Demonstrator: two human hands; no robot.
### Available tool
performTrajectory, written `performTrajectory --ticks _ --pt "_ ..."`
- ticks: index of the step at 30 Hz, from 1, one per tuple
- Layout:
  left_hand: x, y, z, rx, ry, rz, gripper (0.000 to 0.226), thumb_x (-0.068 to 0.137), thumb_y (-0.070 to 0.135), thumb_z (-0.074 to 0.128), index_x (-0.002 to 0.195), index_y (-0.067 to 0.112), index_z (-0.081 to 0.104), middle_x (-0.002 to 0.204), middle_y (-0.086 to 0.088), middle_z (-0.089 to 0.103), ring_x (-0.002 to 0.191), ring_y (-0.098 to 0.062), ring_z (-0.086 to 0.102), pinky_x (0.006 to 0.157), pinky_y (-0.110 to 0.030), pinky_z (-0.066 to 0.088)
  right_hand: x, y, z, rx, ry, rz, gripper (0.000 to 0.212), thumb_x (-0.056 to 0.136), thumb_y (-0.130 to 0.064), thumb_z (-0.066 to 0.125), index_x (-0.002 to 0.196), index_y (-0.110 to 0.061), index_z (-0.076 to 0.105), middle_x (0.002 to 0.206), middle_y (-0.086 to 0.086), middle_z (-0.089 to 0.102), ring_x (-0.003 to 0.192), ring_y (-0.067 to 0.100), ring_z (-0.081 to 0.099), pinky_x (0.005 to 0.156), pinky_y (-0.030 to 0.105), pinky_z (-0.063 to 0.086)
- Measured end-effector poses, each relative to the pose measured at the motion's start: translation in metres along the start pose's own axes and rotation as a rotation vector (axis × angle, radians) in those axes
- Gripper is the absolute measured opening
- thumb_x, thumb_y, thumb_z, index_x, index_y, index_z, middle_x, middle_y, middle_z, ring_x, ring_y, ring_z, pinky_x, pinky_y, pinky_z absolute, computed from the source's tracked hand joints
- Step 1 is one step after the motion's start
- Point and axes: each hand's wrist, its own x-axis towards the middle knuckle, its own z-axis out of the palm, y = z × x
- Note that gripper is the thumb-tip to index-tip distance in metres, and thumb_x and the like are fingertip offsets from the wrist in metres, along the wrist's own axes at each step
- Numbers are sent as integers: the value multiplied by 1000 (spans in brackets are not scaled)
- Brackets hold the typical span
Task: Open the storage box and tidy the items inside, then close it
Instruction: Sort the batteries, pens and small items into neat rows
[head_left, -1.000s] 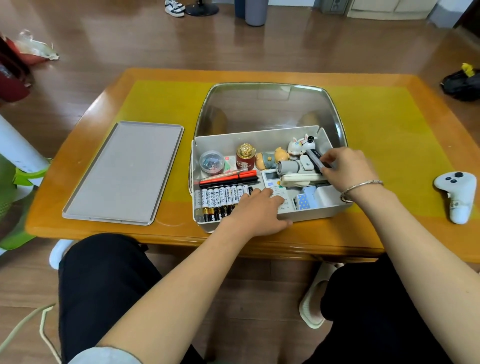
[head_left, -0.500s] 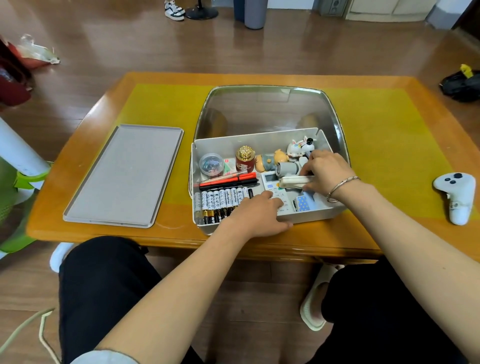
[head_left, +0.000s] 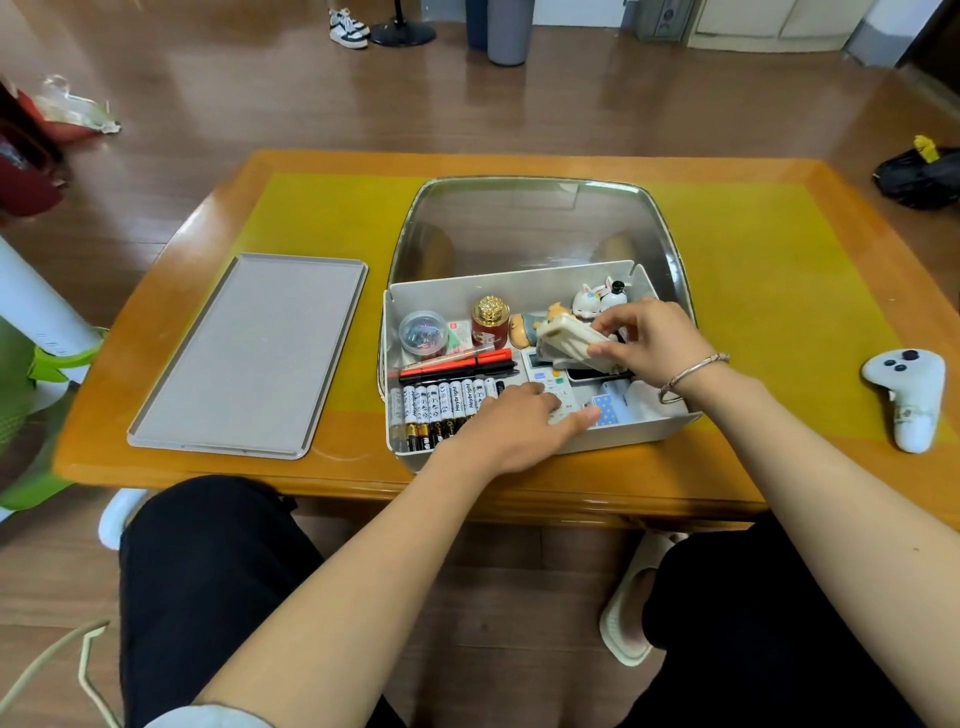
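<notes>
The tidying step is judged under way: a cream, ribbed plastic device (head_left: 570, 338) is gripped by the right hand (head_left: 649, 338) above the open grey plastic storage box (head_left: 644, 431). A white remote control (head_left: 550, 379) is pressed by the flat left hand (head_left: 511, 431). A free slot seems needed next.

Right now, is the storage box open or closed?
Open. The storage box shows its contents, and its clear lid stands tilted back behind it.
</notes>
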Motion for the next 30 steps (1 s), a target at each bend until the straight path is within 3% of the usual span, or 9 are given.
performTrajectory --ticks 3,6,9,12,15,18,21,26,30 --pt "-4 -2 -5 -413 196 34 66 97 59 22 126 11 57 129 -8 58 120 -20 52 94 -32 40 2 -3 -3 120 93 -9 16 72 -22 79 87 -19 73 65 -25 51 58 -1 43 56 8 31" --pt "-3 -3 -24 -978 291 -126 67 98 55 18 129 8 53 118 -8 65 100 -16 63 77 -27 50 -2 -15 -6 173 188 -113 17 71 -19 80 87 -22 74 66 -23 53 64 4 45 63 26 37" --pt "-3 -2 -41 -1311 226 -128 67 97 56 19 126 6 53 108 -13 69 90 -21 69 64 -28 55 -9 -29 -2 11 203 -391 17 76 -18 76 92 -15 73 78 -8 67 75 24 58 68 35 42" --pt "-10 -4 -46 -1275 231 -87 36 100 32 44 123 5 55 102 -9 69 80 -12 69 60 -23 56 -11 -32 5 -143 211 -559 16 83 -17 68 99 -11 70 102 3 69 91 29 64 74 46 47" --pt "-12 -9 -48 -1162 283 -109 32 96 15 54 128 14 52 105 -2 67 82 -8 68 72 -29 57 -14 -34 11 -5 154 -484 31 81 1 64 111 -8 64 114 8 62 102 24 61 85 44 49" --pt "-13 -10 -50 -1015 327 -121 38 95 13 55 133 16 51 117 -4 64 100 -16 65 85 -34 56 -14 -39 16 155 163 -343 42 83 7 57 120 -10 57 114 7 57 90 19 61 82 30 53" --pt "-15 -11 -50 -958 340 -101 39 95 12 56 133 18 53 120 -2 63 102 -16 63 80 -31 56 -11 -44 17 308 235 -225 45 85 4 59 125 -16 55 116 3 52 82 15 62 76 15 51" --pt "-18 -21 -53 -868 320 -59 39 92 12 60 130 23 57 123 3 63 105 -12 61 86 -31 54 -7 -41 12 451 -5 -53 42 94 -7 50 133 -22 49 120 1 58 97 18 62 73 27 56" --pt "-19 -26 -53 -852 331 -5 35 90 14 64 120 32 62 115 7 65 106 -9 61 83 -27 54 -8 -43 11 503 5 -44 33 91 -15 59 124 -19 54 97 12 62 76 19 55 68 24 52"
